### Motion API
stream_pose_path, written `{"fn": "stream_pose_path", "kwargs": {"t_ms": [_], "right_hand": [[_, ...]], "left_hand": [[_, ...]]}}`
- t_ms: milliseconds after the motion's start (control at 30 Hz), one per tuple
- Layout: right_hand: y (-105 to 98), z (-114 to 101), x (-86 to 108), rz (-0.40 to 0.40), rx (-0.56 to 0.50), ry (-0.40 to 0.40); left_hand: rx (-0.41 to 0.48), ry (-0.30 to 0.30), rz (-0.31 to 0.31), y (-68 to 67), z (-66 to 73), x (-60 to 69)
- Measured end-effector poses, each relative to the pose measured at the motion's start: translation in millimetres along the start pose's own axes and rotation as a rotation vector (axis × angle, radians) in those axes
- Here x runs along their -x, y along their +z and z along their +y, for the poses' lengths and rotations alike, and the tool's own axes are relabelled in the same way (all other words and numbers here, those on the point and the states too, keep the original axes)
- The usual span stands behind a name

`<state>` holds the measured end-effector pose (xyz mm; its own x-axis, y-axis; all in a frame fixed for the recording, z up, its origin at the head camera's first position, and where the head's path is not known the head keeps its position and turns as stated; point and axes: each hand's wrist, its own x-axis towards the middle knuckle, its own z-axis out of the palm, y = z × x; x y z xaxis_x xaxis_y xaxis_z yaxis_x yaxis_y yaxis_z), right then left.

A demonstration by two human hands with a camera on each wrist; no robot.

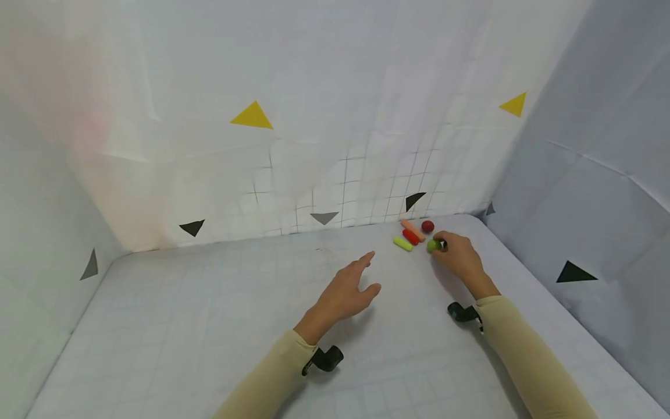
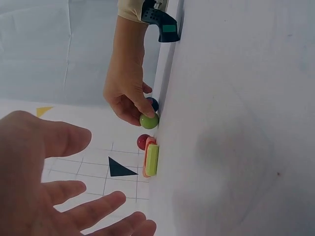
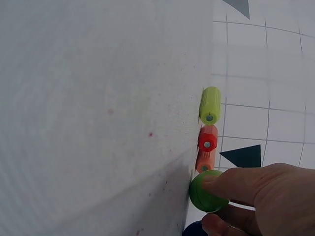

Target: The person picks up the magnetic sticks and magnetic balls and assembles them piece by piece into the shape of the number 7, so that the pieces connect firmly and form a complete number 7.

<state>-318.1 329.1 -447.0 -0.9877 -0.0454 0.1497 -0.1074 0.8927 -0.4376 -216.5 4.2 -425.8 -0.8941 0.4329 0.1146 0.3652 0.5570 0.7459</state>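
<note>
At the table's back right, my right hand (image 1: 460,253) pinches a green ball (image 1: 434,245) between thumb and fingers, low at the tabletop. A dark blue ball (image 2: 153,103) sits right beside it, partly hidden by the fingers; I cannot tell whether they touch it. Just beyond lies a dark red ball (image 1: 427,226). To the left are three short thick sticks, side by side: yellow-green (image 1: 403,244), red (image 1: 410,237) and salmon-orange (image 1: 413,230). The right wrist view shows a round grey spot on their ends. My left hand (image 1: 342,294) hovers over mid-table, fingers spread, holding nothing.
A white sheet with faint grid lines covers the table (image 1: 209,302). The white back wall (image 1: 324,75) rises close behind the sticks and balls. Along the right edge stands a grey side wall (image 1: 602,174). Black and yellow triangles mark the walls.
</note>
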Motion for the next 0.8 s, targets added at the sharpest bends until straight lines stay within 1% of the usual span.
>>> {"fn": "stream_pose_path", "kwargs": {"t_ms": [133, 333, 433, 567, 700, 800], "right_hand": [[2.7, -0.1, 0.0, 0.011, -0.009, -0.007], [2.3, -7.7, 6.1, 0.025, -0.034, 0.004], [-0.5, -17.0, 10.2, 0.053, -0.062, -0.035], [-3.8, -32.8, 14.6, 0.090, -0.098, -0.113], [-5.6, -49.8, 19.9, 0.125, -0.117, -0.160], [-6.1, -62.4, 24.1, 0.155, -0.134, -0.213]], "left_hand": [[-0.008, -0.018, 0.005, -1.9, -0.8, 2.3], [-0.004, -0.012, 0.003, -4.4, -2.0, 3.0], [-0.005, -0.005, 0.009, -5.9, -1.8, 1.4], [0.003, 0.006, 0.029, -9.4, -0.5, 0.7], [0.006, 0.013, 0.033, -14.1, 0.1, 4.1], [0.018, 0.018, 0.039, -19.4, -0.8, 9.7]]}}
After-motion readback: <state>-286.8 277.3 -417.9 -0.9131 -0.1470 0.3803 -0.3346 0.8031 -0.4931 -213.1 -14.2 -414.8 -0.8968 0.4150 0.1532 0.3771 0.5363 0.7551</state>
